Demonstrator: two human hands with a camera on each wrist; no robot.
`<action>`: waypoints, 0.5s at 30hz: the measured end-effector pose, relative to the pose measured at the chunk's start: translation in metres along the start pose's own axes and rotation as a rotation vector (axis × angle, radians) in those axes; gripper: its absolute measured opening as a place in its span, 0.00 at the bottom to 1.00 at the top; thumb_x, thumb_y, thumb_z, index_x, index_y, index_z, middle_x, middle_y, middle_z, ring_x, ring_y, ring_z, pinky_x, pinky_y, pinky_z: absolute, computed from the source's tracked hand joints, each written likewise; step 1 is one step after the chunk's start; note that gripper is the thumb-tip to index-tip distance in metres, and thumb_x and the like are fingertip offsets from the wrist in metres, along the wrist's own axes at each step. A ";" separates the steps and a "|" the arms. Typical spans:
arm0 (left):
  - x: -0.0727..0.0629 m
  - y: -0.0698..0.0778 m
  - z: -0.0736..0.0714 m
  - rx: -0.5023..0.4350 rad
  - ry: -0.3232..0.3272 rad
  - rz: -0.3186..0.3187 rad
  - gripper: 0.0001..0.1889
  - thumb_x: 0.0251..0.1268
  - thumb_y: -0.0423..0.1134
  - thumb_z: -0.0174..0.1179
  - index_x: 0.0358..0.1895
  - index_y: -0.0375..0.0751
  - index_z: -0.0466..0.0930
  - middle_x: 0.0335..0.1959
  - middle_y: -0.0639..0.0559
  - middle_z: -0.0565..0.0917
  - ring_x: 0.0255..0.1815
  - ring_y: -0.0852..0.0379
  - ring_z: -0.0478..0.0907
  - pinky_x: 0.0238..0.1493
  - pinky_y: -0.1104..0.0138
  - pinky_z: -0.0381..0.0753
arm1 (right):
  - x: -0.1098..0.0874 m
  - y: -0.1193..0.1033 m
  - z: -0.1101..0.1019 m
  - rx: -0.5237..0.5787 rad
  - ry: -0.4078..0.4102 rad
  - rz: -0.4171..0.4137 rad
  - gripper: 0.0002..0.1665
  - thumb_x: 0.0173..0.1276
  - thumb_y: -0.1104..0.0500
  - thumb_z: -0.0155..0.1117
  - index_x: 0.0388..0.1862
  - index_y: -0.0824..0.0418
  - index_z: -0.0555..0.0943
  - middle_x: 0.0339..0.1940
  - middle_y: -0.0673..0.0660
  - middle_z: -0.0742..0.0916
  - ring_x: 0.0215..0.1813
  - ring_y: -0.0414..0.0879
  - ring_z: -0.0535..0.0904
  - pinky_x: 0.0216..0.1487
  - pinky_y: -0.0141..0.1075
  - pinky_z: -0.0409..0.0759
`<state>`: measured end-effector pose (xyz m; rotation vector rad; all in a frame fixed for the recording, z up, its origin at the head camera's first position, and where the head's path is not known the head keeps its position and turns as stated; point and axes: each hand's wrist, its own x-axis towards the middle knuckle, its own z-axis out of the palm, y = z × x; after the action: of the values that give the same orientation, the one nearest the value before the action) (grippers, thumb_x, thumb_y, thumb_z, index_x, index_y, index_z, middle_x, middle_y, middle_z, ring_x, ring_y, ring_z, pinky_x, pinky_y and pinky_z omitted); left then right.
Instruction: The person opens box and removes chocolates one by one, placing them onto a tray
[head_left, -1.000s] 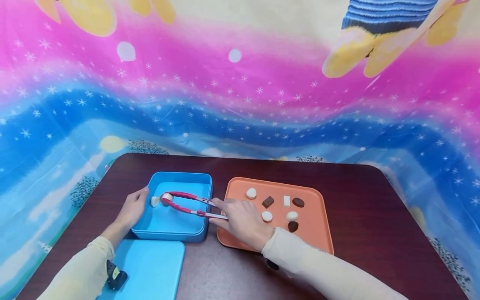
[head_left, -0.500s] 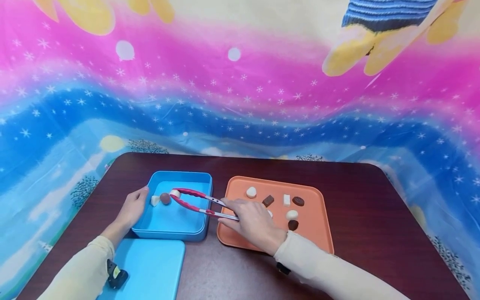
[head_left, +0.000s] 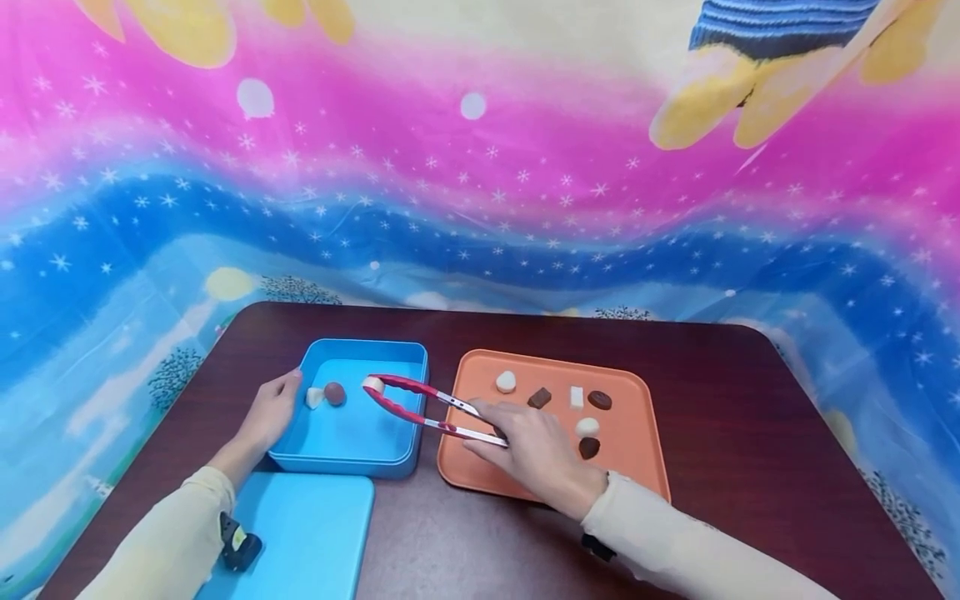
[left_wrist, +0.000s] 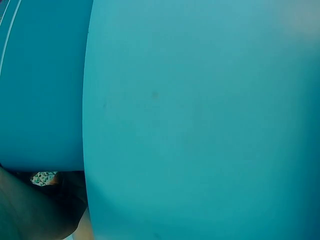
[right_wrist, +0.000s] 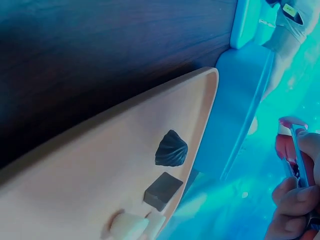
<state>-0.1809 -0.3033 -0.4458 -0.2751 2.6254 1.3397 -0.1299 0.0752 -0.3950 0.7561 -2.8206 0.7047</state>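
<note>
In the head view my right hand [head_left: 536,442] grips silver tongs [head_left: 408,385] with red-covered ends, which reach over the right part of an open blue box [head_left: 366,463]. A small white piece [head_left: 375,384] is pinched between the tongs' tips. On the box floor, near its left wall, a round brown chocolate [head_left: 334,394] lies beside a pale piece [head_left: 314,397]. My left hand [head_left: 272,411] holds the box by its left wall, fingertips at the rim. The right wrist view shows the right hand's fingers [right_wrist: 295,200] curled round the tongs.
Right of the box, an orange tray [head_left: 630,475] bears several chocolates, among them a dark shell-like one [head_left: 589,447], a brown block [head_left: 539,397] and a white egg-shaped one [head_left: 587,427]. A blue lid [head_left: 315,533] lies in front of the box on the dark table [head_left: 720,433].
My right hand and the tongs have moved right, away from the brown chocolate, with the white piece still between the tips. The left hand has stayed on the box.
</note>
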 end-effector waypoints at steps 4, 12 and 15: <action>0.001 0.000 -0.001 -0.007 0.001 -0.004 0.38 0.83 0.59 0.23 0.81 0.32 0.43 0.82 0.30 0.48 0.82 0.29 0.45 0.80 0.36 0.49 | -0.004 0.003 -0.006 -0.008 0.027 0.009 0.28 0.62 0.43 0.74 0.61 0.46 0.84 0.15 0.38 0.69 0.17 0.32 0.58 0.16 0.26 0.55; 0.003 -0.001 -0.001 -0.012 -0.005 -0.022 0.39 0.82 0.60 0.23 0.81 0.32 0.42 0.82 0.30 0.48 0.82 0.29 0.44 0.80 0.37 0.48 | -0.018 0.018 -0.014 -0.017 0.066 0.026 0.26 0.60 0.43 0.76 0.58 0.43 0.85 0.16 0.37 0.72 0.17 0.30 0.60 0.15 0.26 0.59; 0.003 0.000 -0.002 -0.015 -0.009 -0.026 0.39 0.82 0.60 0.22 0.81 0.32 0.41 0.82 0.30 0.47 0.83 0.29 0.43 0.80 0.37 0.48 | -0.025 0.027 -0.017 -0.013 0.093 0.016 0.26 0.60 0.44 0.76 0.58 0.43 0.85 0.16 0.38 0.72 0.17 0.29 0.60 0.16 0.25 0.60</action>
<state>-0.1841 -0.3050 -0.4460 -0.3043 2.5964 1.3500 -0.1219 0.1148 -0.3966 0.6807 -2.7483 0.7047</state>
